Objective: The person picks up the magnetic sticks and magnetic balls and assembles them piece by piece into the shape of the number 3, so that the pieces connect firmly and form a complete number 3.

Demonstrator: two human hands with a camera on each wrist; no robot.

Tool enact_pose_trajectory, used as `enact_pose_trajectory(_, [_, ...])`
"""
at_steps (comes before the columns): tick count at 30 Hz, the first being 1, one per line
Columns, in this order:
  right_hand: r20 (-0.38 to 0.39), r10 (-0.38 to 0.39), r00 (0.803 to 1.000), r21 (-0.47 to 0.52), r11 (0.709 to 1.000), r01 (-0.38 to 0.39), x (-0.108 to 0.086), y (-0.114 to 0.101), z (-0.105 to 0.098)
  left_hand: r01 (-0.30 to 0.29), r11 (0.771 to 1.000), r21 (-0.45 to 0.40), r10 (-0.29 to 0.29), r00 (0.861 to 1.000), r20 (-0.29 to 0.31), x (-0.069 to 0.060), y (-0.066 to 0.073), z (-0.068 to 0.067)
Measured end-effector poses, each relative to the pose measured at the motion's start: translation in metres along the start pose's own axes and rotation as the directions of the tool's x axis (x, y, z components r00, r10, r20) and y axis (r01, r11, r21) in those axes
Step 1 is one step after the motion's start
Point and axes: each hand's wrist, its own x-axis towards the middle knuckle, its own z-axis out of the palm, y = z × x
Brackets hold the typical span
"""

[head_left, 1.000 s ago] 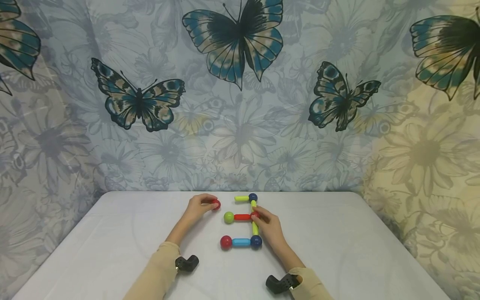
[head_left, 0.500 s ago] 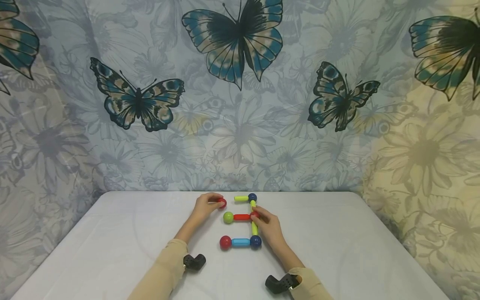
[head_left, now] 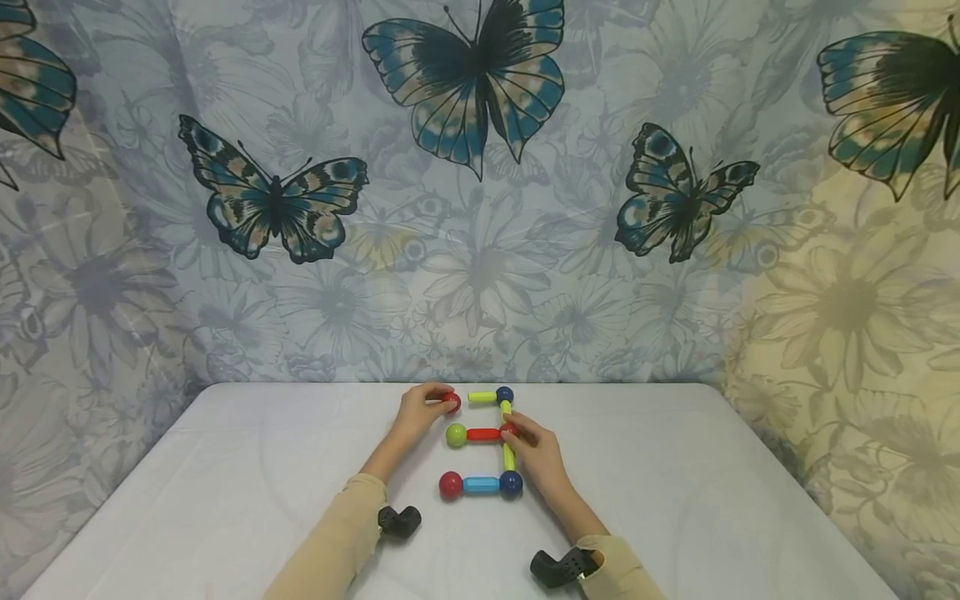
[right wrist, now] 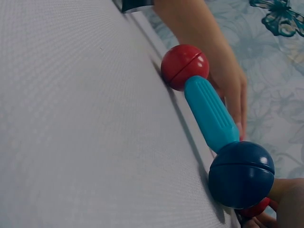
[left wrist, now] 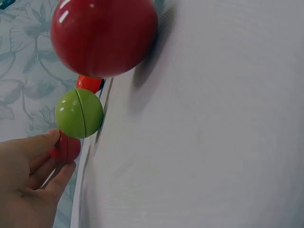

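At the far side of the table, my left hand (head_left: 416,414) pinches a red ball (head_left: 453,402) between thumb and fingers. The ball is just left of the free end of a yellow-green stick (head_left: 482,397), with a small gap between them. That stick joins a dark blue ball (head_left: 505,395) in a row of balls and sticks. My right hand (head_left: 542,454) holds the row's middle red ball (head_left: 509,431), partly hidden by its fingers. From that ball a red stick (head_left: 483,434) runs left to a green ball (head_left: 456,435).
Nearest me, a light blue stick (head_left: 481,485) links a red ball (head_left: 451,486) and a dark blue ball (head_left: 511,484). These parts lie on a white table (head_left: 675,500). Behind it hangs a butterfly-patterned cloth (head_left: 480,275).
My left hand has moved right and slightly away from me with its red ball, nearing the far yellow-green stick. My right hand stays in place on the middle red ball.
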Motion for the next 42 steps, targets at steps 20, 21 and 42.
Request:
enact_pose_trajectory(20, [0.004, -0.017, 1.0, -0.015, 1.0, 0.018, 0.001, 0.002, 0.0, 0.009, 0.999, 0.041, -0.01, 1.0, 0.015, 0.005, 0.006, 0.008])
enact_pose_trajectory(21, [0.003, -0.016, 1.0, -0.012, 1.0, 0.016, 0.001, 0.002, 0.0, 0.005, 0.999, 0.043, -0.005, 1.0, 0.017, 0.006, 0.005, 0.008])
enact_pose_trajectory(42, [0.008, -0.039, 0.999, 0.006, 0.999, 0.039, -0.001, 0.001, 0.0, -0.031, 0.998, 0.046, 0.029, 0.999, 0.042, 0.015, 0.0, 0.012])
